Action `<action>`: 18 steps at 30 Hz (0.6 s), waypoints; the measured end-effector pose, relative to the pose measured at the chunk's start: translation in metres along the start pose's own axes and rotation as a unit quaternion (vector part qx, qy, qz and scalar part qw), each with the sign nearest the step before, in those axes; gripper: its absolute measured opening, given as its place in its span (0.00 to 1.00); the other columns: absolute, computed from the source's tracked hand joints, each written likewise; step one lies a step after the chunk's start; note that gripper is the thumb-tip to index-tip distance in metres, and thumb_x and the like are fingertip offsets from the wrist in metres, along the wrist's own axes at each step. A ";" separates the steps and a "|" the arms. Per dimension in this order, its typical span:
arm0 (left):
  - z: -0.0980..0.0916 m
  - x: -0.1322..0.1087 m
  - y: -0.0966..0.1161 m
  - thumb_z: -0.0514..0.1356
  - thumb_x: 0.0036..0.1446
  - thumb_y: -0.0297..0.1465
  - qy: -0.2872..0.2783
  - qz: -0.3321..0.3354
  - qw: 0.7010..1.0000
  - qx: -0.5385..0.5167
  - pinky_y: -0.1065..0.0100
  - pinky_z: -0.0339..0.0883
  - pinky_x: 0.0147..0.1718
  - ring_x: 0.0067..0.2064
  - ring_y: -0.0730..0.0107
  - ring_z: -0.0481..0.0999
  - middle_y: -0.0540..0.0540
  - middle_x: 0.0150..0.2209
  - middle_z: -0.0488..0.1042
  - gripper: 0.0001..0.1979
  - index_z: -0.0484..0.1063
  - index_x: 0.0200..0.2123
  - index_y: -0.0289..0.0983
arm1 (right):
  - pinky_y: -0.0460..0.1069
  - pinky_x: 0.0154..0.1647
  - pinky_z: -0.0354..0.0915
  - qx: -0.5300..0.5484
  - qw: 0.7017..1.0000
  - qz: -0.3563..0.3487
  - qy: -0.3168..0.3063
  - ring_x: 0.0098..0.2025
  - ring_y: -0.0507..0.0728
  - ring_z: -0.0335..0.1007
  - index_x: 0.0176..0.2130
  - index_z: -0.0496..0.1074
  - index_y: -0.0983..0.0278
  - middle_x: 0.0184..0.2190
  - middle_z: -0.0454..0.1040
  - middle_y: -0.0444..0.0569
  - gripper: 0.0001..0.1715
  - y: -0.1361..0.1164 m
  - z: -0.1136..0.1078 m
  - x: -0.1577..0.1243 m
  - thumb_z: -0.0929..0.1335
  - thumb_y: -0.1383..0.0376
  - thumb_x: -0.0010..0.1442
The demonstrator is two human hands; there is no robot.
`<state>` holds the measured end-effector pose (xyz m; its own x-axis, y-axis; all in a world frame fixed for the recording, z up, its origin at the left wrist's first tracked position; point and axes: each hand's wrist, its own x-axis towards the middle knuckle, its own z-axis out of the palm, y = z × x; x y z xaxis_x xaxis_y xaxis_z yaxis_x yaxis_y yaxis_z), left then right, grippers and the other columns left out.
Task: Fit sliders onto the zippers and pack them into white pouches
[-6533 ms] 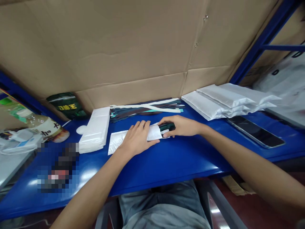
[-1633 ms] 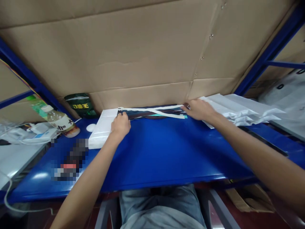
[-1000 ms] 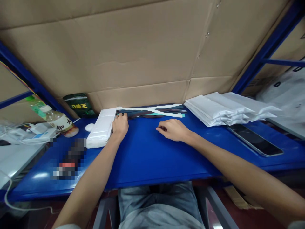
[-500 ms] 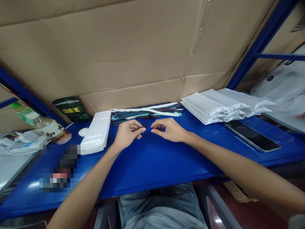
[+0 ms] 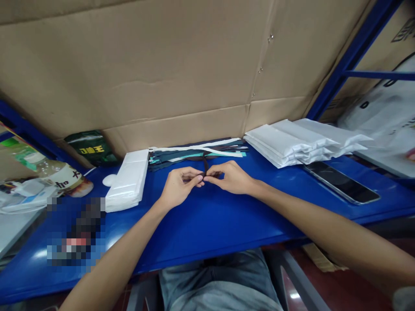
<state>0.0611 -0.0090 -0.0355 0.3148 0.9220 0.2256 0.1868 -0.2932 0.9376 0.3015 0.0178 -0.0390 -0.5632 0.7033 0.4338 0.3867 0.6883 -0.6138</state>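
My left hand [image 5: 180, 188] and my right hand [image 5: 228, 176] meet over the middle of the blue table [image 5: 207, 220], fingertips pinched together on a thin dark strap [image 5: 205, 166] that loops up between them. Just behind my hands lies a flat bundle of long straps [image 5: 197, 152] in dark, teal and white, along the foot of the cardboard wall. A stack of white pouches [image 5: 128, 180] sits left of my left hand.
A pile of filled white packets [image 5: 301, 140] lies at the right, with a dark phone [image 5: 342, 188] in front of it. At the left are a drink bottle [image 5: 55, 175], a green packet [image 5: 89, 147] and a blurred object [image 5: 76, 233]. A cardboard wall [image 5: 181, 69] closes the back.
Since 1.6 s ago both hands left the strap bundle and came toward me to the table's middle. In the last half second their fingertips closed together, folding the dark strap between them.
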 end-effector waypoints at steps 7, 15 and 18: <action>-0.001 -0.002 0.008 0.68 0.66 0.39 0.004 0.023 0.996 0.091 0.63 0.83 0.42 0.37 0.62 0.88 0.43 0.39 0.87 0.12 0.83 0.44 0.36 | 0.49 0.40 0.66 0.018 0.999 -0.027 -0.029 0.35 0.54 0.74 0.41 0.76 0.61 0.35 0.80 0.46 0.13 -0.005 0.000 0.002 0.66 0.58 0.75; -0.041 0.003 0.021 0.64 0.67 0.33 0.113 0.047 0.935 0.332 0.60 0.80 0.45 0.39 0.59 0.87 0.45 0.38 0.87 0.08 0.84 0.45 0.40 | 0.57 0.54 0.66 -0.147 0.986 -0.081 -0.014 0.50 0.62 0.68 0.42 0.67 0.61 0.48 0.70 0.57 0.10 0.023 -0.022 0.006 0.60 0.62 0.76; -0.076 0.006 0.024 0.62 0.68 0.33 0.194 0.009 0.875 0.443 0.57 0.77 0.51 0.44 0.56 0.86 0.42 0.40 0.87 0.11 0.84 0.48 0.39 | 0.59 0.57 0.65 -0.174 0.983 -0.060 0.003 0.53 0.65 0.69 0.42 0.67 0.60 0.49 0.73 0.58 0.08 0.044 -0.044 0.007 0.61 0.63 0.75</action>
<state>-0.0035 0.0085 0.0084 0.0168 0.8814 0.4720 0.8880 -0.2300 0.3981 0.3465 0.0607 -0.0343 -0.6170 0.6128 0.4937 0.5436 0.7855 -0.2957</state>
